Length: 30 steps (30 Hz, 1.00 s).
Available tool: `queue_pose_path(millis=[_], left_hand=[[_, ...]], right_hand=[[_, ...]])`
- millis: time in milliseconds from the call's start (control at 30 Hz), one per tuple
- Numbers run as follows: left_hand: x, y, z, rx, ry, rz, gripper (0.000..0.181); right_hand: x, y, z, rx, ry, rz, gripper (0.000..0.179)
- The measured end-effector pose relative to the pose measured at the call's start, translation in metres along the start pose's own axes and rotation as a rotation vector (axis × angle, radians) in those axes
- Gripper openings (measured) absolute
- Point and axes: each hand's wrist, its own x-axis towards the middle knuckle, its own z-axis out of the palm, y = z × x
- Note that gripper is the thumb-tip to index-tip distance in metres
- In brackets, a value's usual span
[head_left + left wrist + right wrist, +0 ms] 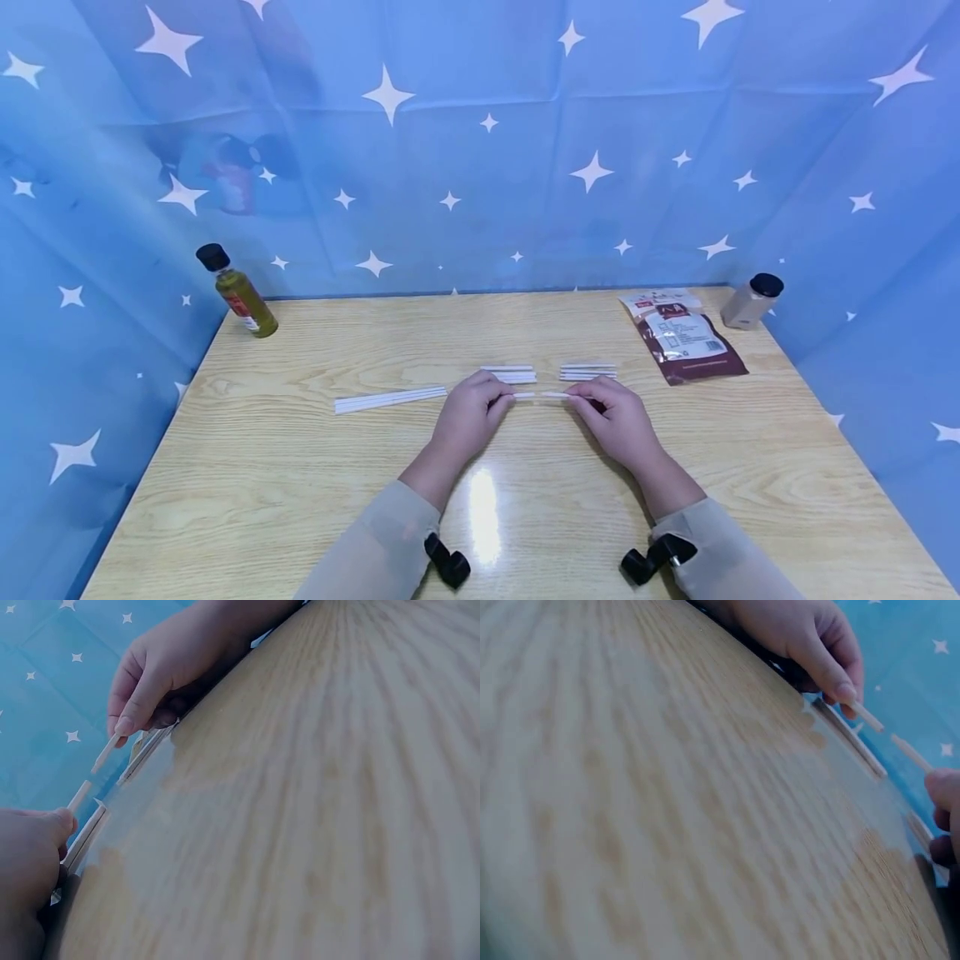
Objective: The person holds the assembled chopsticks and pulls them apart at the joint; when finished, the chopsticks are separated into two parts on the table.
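My left hand [471,411] pinches a short, thin white stick [523,395] between thumb and fingers. A matching short white stick [555,394] is pinched in my right hand [613,415]. The two sticks point at each other end to end, with a small gap between the tips; in the right wrist view, the tip of the right-hand stick [911,752] looks uneven. Just beyond the hands, several short white sticks lie in a left group [516,377] and a right group [588,375]. Longer white sticks [388,400] lie side by side left of my left hand.
On the wooden table [300,500], a dark-capped bottle of greenish-yellow liquid [247,302] stands at the back left. A brown and white packet [684,337] lies at the back right, beside a black-lidded jar [752,302]. A blue star-patterned cloth [480,167] hangs behind.
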Motion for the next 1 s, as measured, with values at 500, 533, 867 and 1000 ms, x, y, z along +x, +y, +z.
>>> queue_pose_path(millis=[500,533,867,1000], left_hand=[[0.002,-0.006,0.003,0.192,0.233,0.111,0.006],[0.002,-0.006,0.003,0.213,0.250,0.114,0.006],[0.009,-0.010,0.004,0.323,0.241,0.124,0.009],[0.012,-0.011,0.006,0.349,0.256,0.137,0.010]], right_hand=[[0.005,0.007,-0.002,-0.046,0.128,-0.174,0.013],[0.007,0.009,-0.003,-0.073,0.142,-0.195,0.013],[0.012,0.029,-0.015,-0.176,0.118,-0.183,0.018],[0.012,0.033,-0.016,-0.186,0.103,-0.194,0.016]])
